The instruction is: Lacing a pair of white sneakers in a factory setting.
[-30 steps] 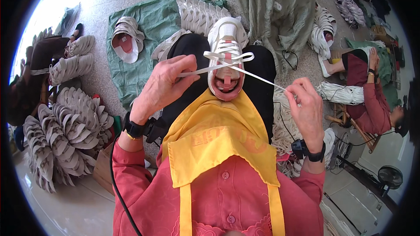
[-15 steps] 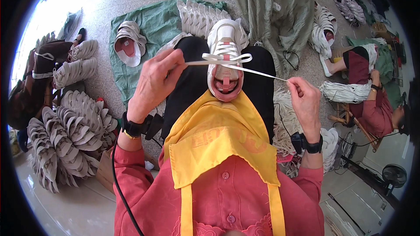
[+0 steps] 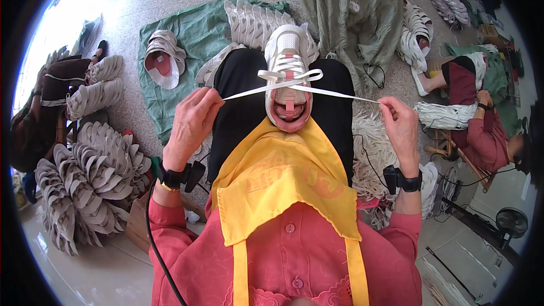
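A white and pink sneaker (image 3: 289,99) rests between my knees with its toe pointing away from me. White shoelace (image 3: 290,81) crosses over its tongue in a bow, one loop standing out on each side. To the left, my left hand (image 3: 197,114) pinches one lace end between thumb and fingers. My right hand (image 3: 400,128) grips the other end off to the right. Both lengths run nearly straight from the bow out to the hands, slanting slightly down. The lower edge of the sneaker touches the yellow apron (image 3: 283,175) on my lap.
Stacked grey-white shoe uppers (image 3: 85,187) lie at left, with more on a green cloth (image 3: 198,28) ahead. A pile of white laces (image 3: 374,158) sits by my right knee. Co-workers sit at far left and at right, one in a red sleeve (image 3: 487,141). A fan (image 3: 511,222) stands lower right.
My left hand has moved down and left, and my right hand slightly right. The lace ends are spread wider, and the left one now slants down from the bow.
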{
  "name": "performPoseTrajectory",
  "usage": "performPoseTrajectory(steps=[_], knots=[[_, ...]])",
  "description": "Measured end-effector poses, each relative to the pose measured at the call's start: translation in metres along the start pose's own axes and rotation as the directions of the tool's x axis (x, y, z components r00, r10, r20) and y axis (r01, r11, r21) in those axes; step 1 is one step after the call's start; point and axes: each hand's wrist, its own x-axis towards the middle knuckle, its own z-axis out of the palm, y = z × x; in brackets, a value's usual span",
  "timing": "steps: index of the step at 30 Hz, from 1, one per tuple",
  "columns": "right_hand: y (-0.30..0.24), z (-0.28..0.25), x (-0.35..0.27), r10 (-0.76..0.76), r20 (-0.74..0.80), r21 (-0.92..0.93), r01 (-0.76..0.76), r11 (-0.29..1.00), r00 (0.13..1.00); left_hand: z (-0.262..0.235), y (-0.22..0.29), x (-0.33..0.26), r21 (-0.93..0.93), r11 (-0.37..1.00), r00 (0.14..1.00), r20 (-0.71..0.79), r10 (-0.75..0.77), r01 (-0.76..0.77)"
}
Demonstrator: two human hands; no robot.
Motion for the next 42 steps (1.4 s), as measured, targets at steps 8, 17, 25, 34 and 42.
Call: performPoseTrajectory(steps=[8,17,25,34,42], knots=[[0.046,-0.002,-0.007,0.098,0.043,0.046,-0.1,0.994,0.994,-0.017,-0.022,-0.02,0.124,0.983,0.991,-0.013,-0.133,0.133],[0.047,0.0,-0.008,0.142,0.111,-0.008,-0.142,0.99,0.984,-0.029,-0.034,-0.035,0.082,0.951,0.952,0.047,-0.302,0.297],[0.05,0.003,0.0,0.277,0.306,0.086,-0.316,0.945,0.911,-0.034,-0.029,-0.031,0.01,0.905,0.901,0.086,-0.425,0.426],[0.0,-0.002,0.081,0.112,0.701,0.133,-0.283,0.95,0.704,-0.025,0.025,0.075,-0.529,0.771,0.932,0.132,-0.338,0.355],[-0.026,0.03,0.057,0.084,0.445,0.684,-0.399,0.611,0.892,0.013,0.034,0.073,-0.694,0.615,0.918,0.183,-0.352,0.375]])
